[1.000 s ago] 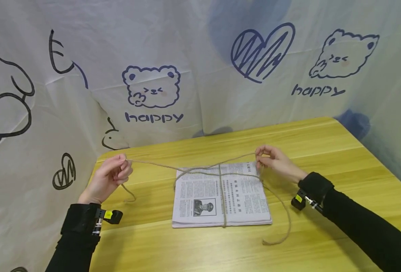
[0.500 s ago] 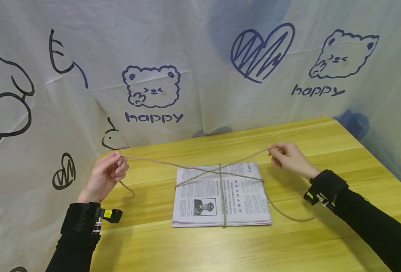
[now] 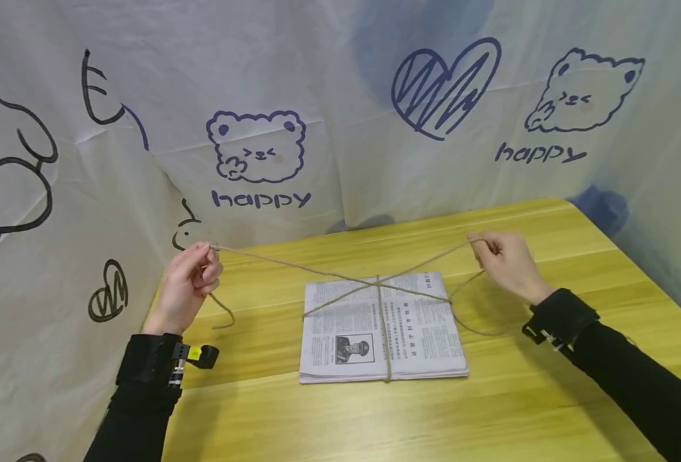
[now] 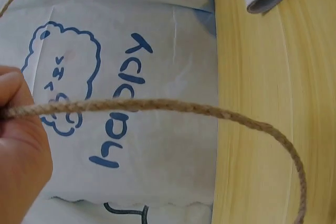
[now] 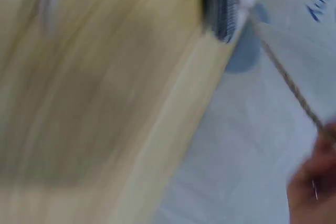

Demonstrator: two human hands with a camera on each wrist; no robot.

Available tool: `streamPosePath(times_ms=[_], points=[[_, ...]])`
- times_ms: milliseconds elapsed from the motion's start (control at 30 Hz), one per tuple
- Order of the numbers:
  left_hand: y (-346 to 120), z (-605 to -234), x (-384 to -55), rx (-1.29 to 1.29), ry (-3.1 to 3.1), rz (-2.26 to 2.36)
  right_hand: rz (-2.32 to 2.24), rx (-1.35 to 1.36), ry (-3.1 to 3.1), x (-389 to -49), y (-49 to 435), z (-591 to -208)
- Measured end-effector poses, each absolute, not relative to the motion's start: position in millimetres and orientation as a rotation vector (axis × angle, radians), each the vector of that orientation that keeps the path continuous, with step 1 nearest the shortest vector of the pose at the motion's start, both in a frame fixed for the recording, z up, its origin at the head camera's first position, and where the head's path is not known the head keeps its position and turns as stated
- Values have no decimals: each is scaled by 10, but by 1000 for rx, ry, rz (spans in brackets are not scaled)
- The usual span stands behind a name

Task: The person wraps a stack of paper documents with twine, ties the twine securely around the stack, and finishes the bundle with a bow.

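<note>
The left grip (image 3: pixel 187 279) is pinching one strand of twine (image 3: pixel 377 283), and the right grip (image 3: pixel 510 263) is holding another — fingers curled in both. The newspaper stack (image 3: pixel 357 321) is lying flat between and below the grips. Pulling both strands evenly and low should, I judge, keep their crossing centred. Cloth (image 3: pixel 120 224) is hanging close outside the left grip — the surface (image 3: pixel 594 301) is leaving more room rightward of the right.

We cannot read the small print (image 3: pixel 321 346) on the newspapers (image 3: pixel 396 330); the right wrist view blurs the worktop (image 5: pixel 94 129), its edge cropping the right hand (image 5: pixel 314 177).
</note>
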State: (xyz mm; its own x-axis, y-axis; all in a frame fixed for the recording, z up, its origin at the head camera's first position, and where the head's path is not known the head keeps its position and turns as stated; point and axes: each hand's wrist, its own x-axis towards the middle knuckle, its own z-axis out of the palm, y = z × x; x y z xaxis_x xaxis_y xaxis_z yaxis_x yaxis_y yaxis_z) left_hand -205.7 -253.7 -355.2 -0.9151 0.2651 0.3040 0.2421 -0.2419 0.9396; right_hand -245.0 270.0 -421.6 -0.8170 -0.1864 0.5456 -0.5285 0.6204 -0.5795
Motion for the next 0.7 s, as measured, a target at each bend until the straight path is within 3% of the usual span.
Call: streamPosePath(times_ms=[167, 433, 700], points=[[-2471, -3541, -2088, 545, 1943, 2424, 1102, 457, -2581, -2424, 2797, -4207], [-2358, -3451, -2135, 508, 1853, 2507, 863, 732, -2013, -2443, 2840, -4230], [-2233, -3398, -2203, 523, 1765, 2555, 861, 561, -1749, -2471, 2777, -4154]])
